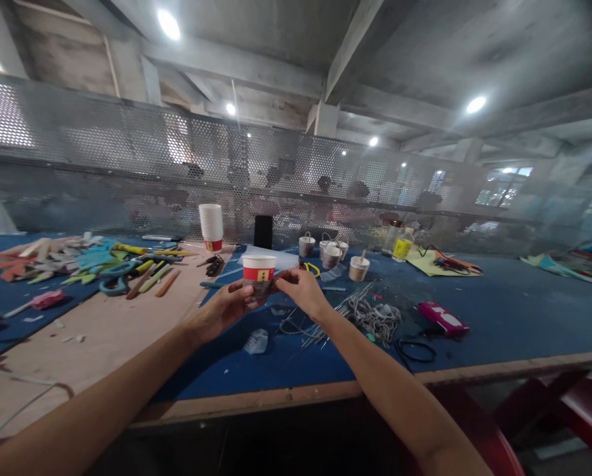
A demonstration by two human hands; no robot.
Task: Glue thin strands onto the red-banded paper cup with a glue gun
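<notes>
A red-and-white paper cup (259,270) is held upright above the blue-covered table (499,311), between both hands. My left hand (226,307) wraps round its lower left side, fingers closed on it. My right hand (300,287) pinches the cup's right side near the rim. Below the hands lie thin metal wires (320,324) and a tangle of grey wire (375,316). A crumpled clear plastic scrap (256,341) lies just under the left hand.
A stack of paper cups (211,226) stands behind. Small cups with wire handles (332,252) sit at the back centre. Coloured foam strips and scissors (112,268) cover the left side. A pink tool (442,318) and black loop (415,349) lie right. Perforated mesh screen (127,165) closes the far side.
</notes>
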